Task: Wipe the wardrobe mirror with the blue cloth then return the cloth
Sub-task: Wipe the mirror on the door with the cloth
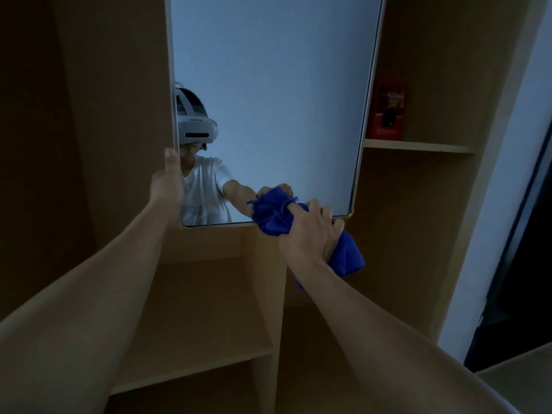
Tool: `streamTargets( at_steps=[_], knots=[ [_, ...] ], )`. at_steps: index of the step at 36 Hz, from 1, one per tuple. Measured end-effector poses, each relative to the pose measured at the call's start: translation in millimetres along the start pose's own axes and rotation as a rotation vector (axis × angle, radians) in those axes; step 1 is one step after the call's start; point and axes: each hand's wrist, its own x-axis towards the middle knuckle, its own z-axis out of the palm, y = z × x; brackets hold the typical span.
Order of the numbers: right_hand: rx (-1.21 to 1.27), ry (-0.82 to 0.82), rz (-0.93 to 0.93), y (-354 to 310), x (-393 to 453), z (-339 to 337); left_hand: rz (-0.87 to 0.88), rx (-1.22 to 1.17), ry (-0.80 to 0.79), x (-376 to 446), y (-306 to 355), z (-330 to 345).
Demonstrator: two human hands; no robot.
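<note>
The tall wardrobe mirror [274,85] with rounded corners fills the upper middle of the head view, in front of open wooden shelves. My left hand [167,180] grips the mirror's left edge low down, thumb on the front. My right hand [310,231] holds the bunched blue cloth [273,215] and presses it against the mirror's bottom edge, right of centre. Part of the cloth hangs below my palm. The glass reflects a person in a white shirt wearing a headset.
Wooden wardrobe shelves [209,348] run below and behind the mirror. A red box [388,109] stands on the right-hand shelf [418,146]. A white wall [490,234] and a dark opening lie at the far right.
</note>
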Motion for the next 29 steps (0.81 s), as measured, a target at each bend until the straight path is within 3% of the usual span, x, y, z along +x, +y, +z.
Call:
streamTargets(
  at_steps=[9, 15, 21, 24, 29],
  knots=[
    [0.256, 0.105, 0.057, -16.6, -22.9, 5.4, -0.041, 0.164, -0.052, 8.8, -1.3, -8.3],
    [0.464, 0.109, -0.077, -46.0, -22.6, -12.7, 0.003, 0.182, -0.084, 10.8, -2.2, -10.7],
    [0.693, 0.366, -0.140, -83.6, 5.8, -51.0, 0.036, 0.125, -0.145, 10.9, -5.4, -12.6],
    [0.609, 0.449, -0.271, -94.5, 23.0, -51.6, 0.035, 0.085, -0.196, 11.3, -5.3, -17.1],
    [0.250, 0.313, -0.501, -98.0, 29.3, -18.0, -0.041, 0.058, -0.242, 5.7, 0.9, -19.1]
  ],
)
